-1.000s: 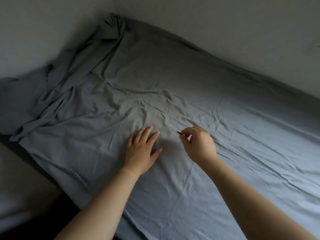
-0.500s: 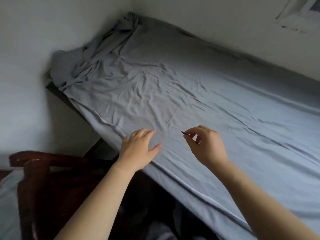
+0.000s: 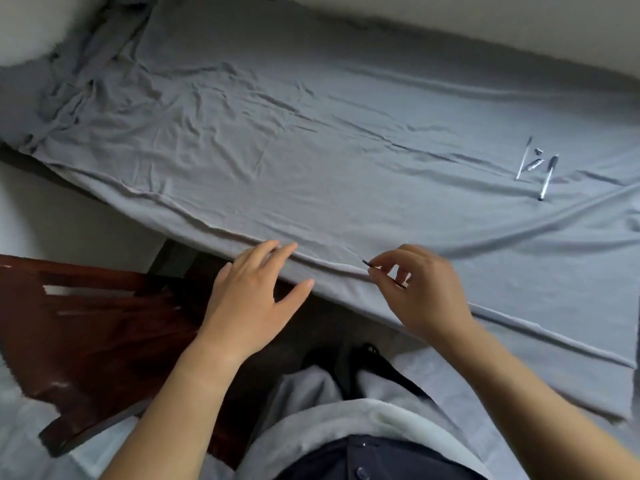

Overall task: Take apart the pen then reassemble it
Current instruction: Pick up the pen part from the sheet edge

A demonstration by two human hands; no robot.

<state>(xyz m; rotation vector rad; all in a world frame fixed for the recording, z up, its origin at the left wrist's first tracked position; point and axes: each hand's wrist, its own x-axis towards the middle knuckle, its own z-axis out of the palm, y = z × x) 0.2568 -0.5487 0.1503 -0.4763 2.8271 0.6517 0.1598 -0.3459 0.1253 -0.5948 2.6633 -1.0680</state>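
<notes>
My right hand [image 3: 420,289] pinches a small dark pen part [image 3: 365,261] between thumb and forefinger, just over the near edge of the grey sheet [image 3: 311,150]. My left hand [image 3: 252,299] hovers beside it, fingers spread and holding nothing. Far to the right on the sheet lie the other pen pieces: the barrel [image 3: 547,176], a thin refill [image 3: 523,159] and two small bits [image 3: 535,159].
The grey sheet covers a bed whose near edge [image 3: 346,268] runs from left to lower right. A dark red wooden chair [image 3: 86,323] stands at the lower left. My lap in light grey clothing [image 3: 346,410] fills the bottom. Walls rise behind the bed.
The view has swung down and to the right, so the chair, my lap and the loose pen pieces have come into sight. Both hands have drawn back to the bed's near edge.
</notes>
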